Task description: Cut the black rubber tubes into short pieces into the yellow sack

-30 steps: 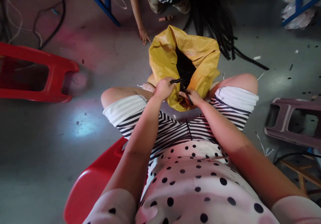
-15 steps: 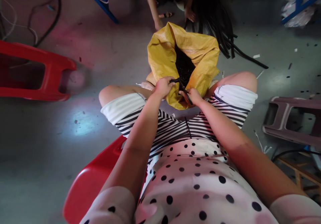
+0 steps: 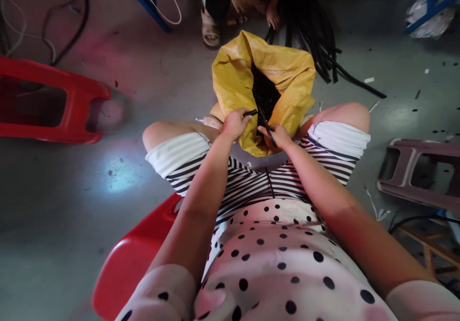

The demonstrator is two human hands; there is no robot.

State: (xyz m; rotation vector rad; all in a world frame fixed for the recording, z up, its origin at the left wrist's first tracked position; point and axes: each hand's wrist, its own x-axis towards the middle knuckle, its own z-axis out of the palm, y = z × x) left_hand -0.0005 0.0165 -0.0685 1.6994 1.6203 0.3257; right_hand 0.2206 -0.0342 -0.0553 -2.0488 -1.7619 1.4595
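Observation:
Between my knees stands a yellow woven sack (image 3: pixel 230 79), its mouth folded outward, with many small black pieces (image 3: pixel 266 93) inside. At the sack's near left rim, my left hand (image 3: pixel 235 123) is closed around a black tube (image 3: pixel 250 113), whose short end sticks out to the right. My right hand (image 3: pixel 279 136) grips a slim dark tool that looks like scissors (image 3: pixel 268 130), pointing up and left over the opening. A small gap shows between its tip and the tube. The rest of the tube is hidden by my left hand.
Opposite me, a person's hand (image 3: pixel 273 17) rests near a bundle of long black tubes (image 3: pixel 319 55) on the floor. Red stools (image 3: pixel 77 100) and a brownish stool (image 3: pixel 402 167) stand at the sides. Blue metal legs (image 3: pixel 154 9) rise behind; scraps dot the floor.
The tube end in my left hand looks shorter and now sits apart from the tool. Across from me, the person's arm has lifted off the sack's far side, showing a sandalled foot.

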